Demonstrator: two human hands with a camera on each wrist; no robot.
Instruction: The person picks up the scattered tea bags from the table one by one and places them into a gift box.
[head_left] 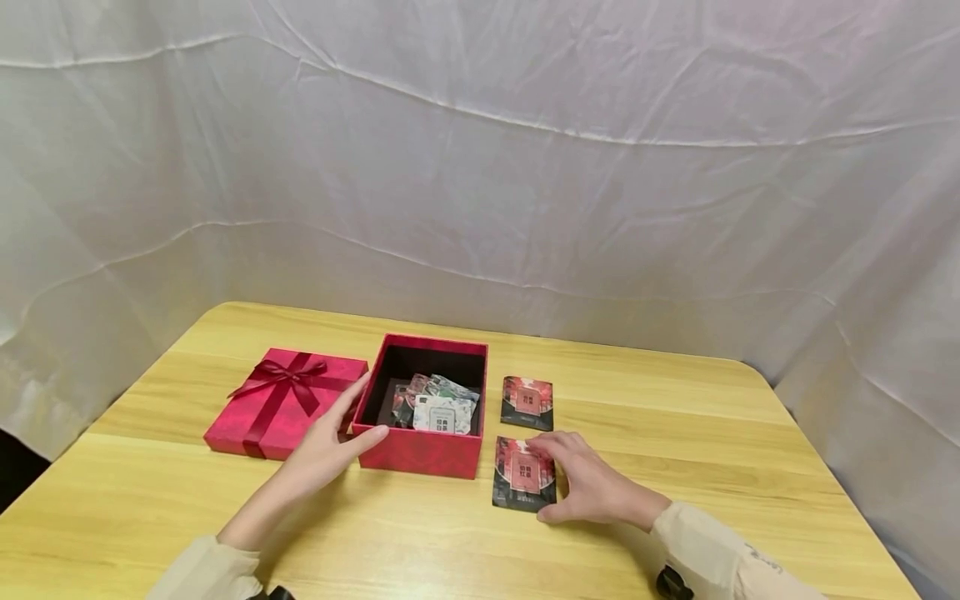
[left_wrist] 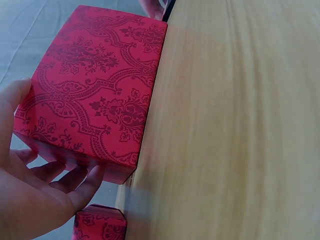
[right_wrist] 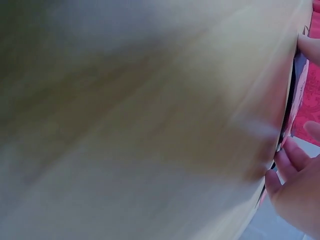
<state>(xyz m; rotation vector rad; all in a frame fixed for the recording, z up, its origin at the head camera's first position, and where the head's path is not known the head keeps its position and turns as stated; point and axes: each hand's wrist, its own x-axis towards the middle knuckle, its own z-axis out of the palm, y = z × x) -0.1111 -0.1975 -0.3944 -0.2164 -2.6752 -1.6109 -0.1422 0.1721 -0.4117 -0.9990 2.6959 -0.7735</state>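
Note:
An uncovered red gift box stands on the table with several small tea packets inside, a white one uppermost. My left hand grips its near left corner, thumb at the front wall and fingers along the left side. The left wrist view shows the box's patterned wall beside that hand. A red and black tea packet lies flat to the right of the box. Over its right side is my right hand, fingertips on the upper part and thumb by the lower right corner.
A second red and black packet lies just behind the first. Left of the box lies the red lid with a dark red ribbon bow. The wooden table ends at a pale fabric curtain.

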